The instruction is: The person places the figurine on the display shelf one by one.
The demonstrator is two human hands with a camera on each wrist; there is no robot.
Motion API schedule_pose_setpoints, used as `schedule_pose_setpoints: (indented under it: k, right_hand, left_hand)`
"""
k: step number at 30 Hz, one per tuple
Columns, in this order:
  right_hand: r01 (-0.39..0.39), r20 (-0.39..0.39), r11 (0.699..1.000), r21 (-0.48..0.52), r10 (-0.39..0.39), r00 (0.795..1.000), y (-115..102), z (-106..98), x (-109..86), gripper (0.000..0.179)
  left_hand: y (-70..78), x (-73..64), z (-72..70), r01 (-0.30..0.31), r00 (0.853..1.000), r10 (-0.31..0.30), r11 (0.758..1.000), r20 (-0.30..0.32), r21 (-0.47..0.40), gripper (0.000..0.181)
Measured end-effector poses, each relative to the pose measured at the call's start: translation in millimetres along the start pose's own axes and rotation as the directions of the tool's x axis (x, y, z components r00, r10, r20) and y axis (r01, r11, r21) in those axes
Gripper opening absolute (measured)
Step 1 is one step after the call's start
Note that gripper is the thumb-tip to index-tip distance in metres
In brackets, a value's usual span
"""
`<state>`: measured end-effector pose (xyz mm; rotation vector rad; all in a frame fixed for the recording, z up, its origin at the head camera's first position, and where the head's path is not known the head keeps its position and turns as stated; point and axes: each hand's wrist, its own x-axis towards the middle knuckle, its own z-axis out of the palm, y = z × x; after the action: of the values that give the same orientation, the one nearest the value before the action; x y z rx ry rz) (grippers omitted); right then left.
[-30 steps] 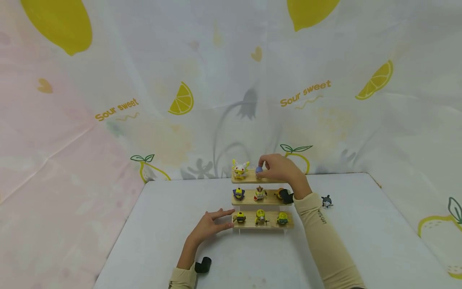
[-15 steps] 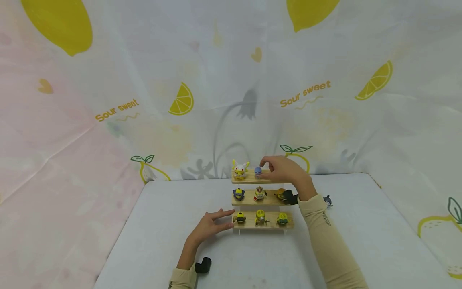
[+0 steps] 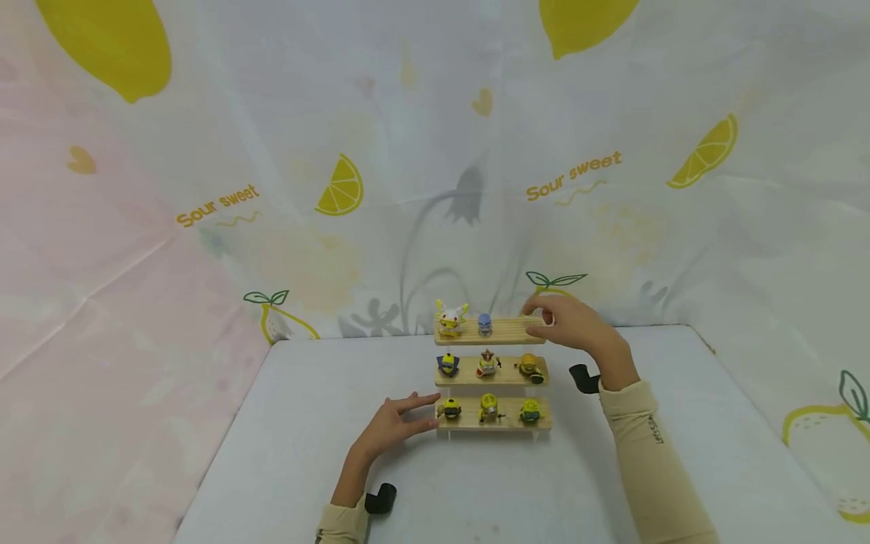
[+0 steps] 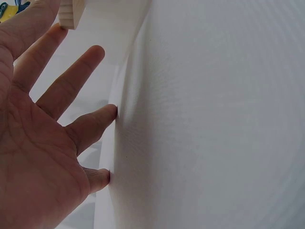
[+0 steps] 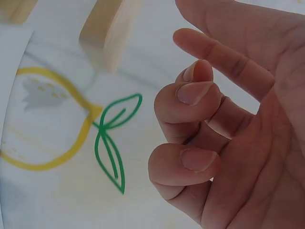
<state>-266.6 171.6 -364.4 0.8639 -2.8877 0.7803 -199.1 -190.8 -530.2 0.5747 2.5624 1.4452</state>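
Observation:
A three-tier wooden display stand (image 3: 469,423) carries small toy figurines. On the top tier stand a white-and-yellow figurine (image 3: 450,320) and a blue figurine (image 3: 484,325), side by side. My right hand (image 3: 574,326) hovers at that tier's right end, thumb and index finger apart; its other fingers bend loosely in the right wrist view, with nothing held. At the bottom tier's left end my left hand (image 3: 393,431) spreads its fingers, close to a yellow figurine (image 3: 451,409). The left wrist view has a fingertip at the wooden edge (image 4: 70,16) and lower fingertips against white cloth.
Yellow figurines stand on the middle and bottom tiers, among them one in a red robe (image 3: 487,364) and one with green goggles (image 3: 530,411). A white-covered table (image 3: 306,393) meets a lemon-print cloth backdrop (image 3: 408,249). Black wrist mounts (image 3: 381,499) stick out from both wrists.
My right hand has let go of the blue figurine and moved right along the top tier. The small dark figurine on the right of the table is now out of sight. The left hand stays put.

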Motion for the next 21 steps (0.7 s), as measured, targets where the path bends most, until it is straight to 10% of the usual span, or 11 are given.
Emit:
schedule_pose_setpoints:
  k: [21]
  right_hand:
    - [-0.16,0.038,0.983,-0.085,0.164,0.986,53.3,-8.7,-65.4,0.022]
  left_hand:
    - [1.9,-0.2,0.4,0.028,1.0,-0.028,1.0,0.002,0.0,0.049]
